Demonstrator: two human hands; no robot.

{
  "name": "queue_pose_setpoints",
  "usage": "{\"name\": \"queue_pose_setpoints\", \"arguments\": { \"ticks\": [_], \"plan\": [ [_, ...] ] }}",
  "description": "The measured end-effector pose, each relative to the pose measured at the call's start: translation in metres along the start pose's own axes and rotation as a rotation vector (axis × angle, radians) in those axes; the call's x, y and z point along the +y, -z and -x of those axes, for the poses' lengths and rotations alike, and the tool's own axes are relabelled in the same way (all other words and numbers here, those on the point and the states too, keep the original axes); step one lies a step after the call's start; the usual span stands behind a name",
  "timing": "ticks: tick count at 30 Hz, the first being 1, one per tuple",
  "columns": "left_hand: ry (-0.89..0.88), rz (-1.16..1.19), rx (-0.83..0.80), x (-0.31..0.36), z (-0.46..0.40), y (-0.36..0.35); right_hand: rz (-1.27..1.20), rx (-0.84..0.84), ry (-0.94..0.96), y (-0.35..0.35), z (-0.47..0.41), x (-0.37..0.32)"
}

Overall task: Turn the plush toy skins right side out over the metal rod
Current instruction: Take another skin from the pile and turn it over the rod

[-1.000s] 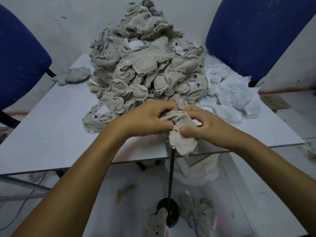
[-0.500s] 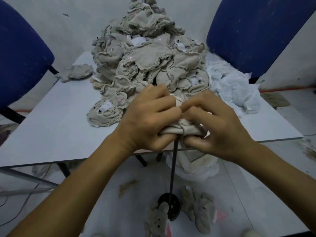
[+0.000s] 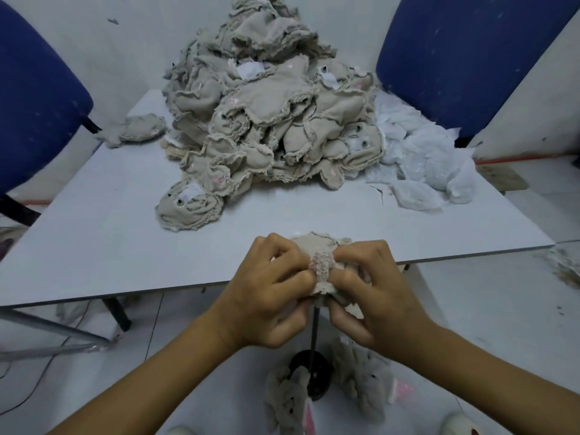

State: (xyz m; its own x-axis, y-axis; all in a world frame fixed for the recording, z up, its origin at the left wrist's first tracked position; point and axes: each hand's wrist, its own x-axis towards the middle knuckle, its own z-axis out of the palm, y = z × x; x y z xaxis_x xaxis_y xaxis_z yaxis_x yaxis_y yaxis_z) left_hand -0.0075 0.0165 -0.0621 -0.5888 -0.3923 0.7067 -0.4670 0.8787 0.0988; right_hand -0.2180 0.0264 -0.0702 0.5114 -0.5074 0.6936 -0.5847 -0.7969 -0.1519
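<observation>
A beige plush toy skin [image 3: 320,267] sits on top of the thin metal rod [image 3: 314,334], just in front of the table's near edge. A fuzzy bit of its right side pokes out between my two hands. My left hand [image 3: 266,293] grips the skin from the left with curled fingers. My right hand [image 3: 373,293] grips it from the right, fingers curled round the fabric. The rod stands upright on a black round base [image 3: 314,376] on the floor. Most of the skin is hidden by my fingers.
A tall heap of inside-out beige skins [image 3: 270,120] fills the back of the white table [image 3: 103,233]. White fabric pieces [image 3: 423,164] lie at its right. Fuzzy turned toys [image 3: 364,384] lie on the floor by the base. Blue chairs [image 3: 34,98] stand at both sides.
Both hands have pulled the skin down over the rod's top, and a fuzzy outer part has come out between them. The view has dropped lower and closer to the table edge.
</observation>
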Motion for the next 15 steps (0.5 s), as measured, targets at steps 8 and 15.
{"name": "queue_pose_setpoints", "arguments": {
  "ticks": [8,15],
  "plan": [
    [-0.005,0.022,-0.127,-0.001,0.001,0.006,0.035,-0.081,0.028,0.004,0.002,-0.002],
    [0.090,0.114,-0.040,-0.022,-0.054,0.042,-0.193,-0.148,-0.070,0.042,-0.064,0.016]
  ]
}}
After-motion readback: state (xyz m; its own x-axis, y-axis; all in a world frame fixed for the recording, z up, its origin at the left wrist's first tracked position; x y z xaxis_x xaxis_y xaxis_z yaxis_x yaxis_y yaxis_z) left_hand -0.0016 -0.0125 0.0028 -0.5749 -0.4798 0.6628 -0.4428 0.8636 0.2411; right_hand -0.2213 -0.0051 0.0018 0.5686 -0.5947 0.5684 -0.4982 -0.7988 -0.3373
